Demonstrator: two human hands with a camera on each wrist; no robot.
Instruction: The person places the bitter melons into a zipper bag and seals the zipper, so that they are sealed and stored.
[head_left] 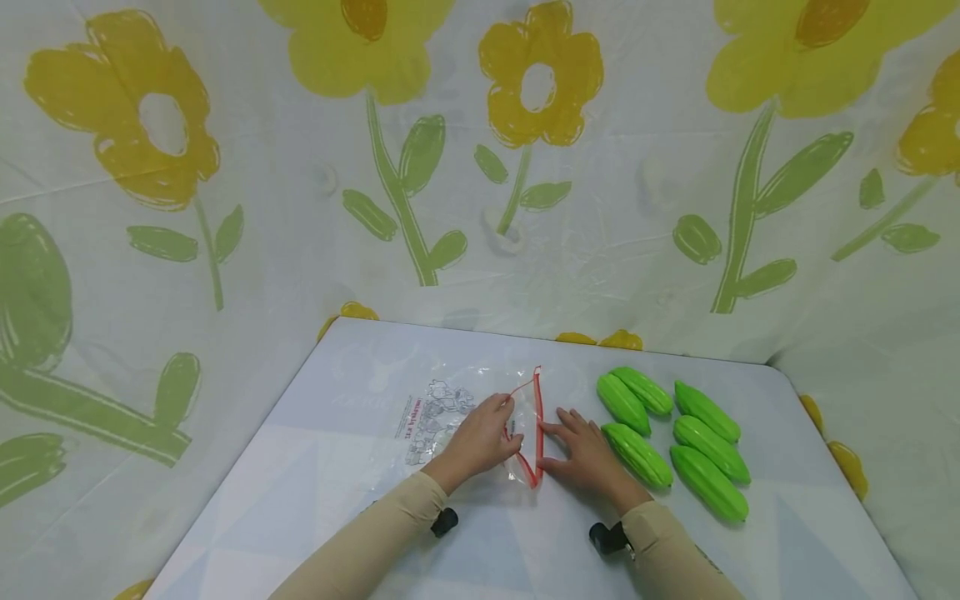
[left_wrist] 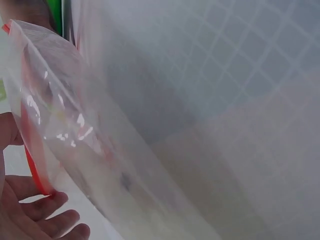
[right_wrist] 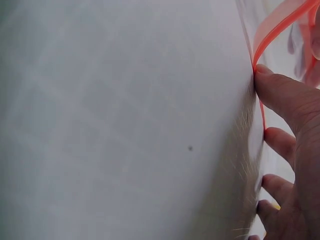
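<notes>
A clear zip bag (head_left: 438,425) with a red seal strip and printed drawings lies on the white table, its mouth toward the right. The near layer of the mouth bows back to the left, leaving a gap between the red strips. My left hand (head_left: 482,433) is at this folded-back lip; its thumb and index finger stand apart against the red strip (left_wrist: 34,172) in the left wrist view. My right hand (head_left: 588,454) rests at the other lip, thumb and fingers spread, with the thumb tip (right_wrist: 263,70) touching the red edge in the right wrist view.
Several bright green, ridged, vegetable-like pieces lie to the right of my right hand, the nearest green piece (head_left: 637,456) just behind it. More stand further right, such as one long green piece (head_left: 708,483). A flowered curtain (head_left: 600,250) hangs around the table (head_left: 300,500).
</notes>
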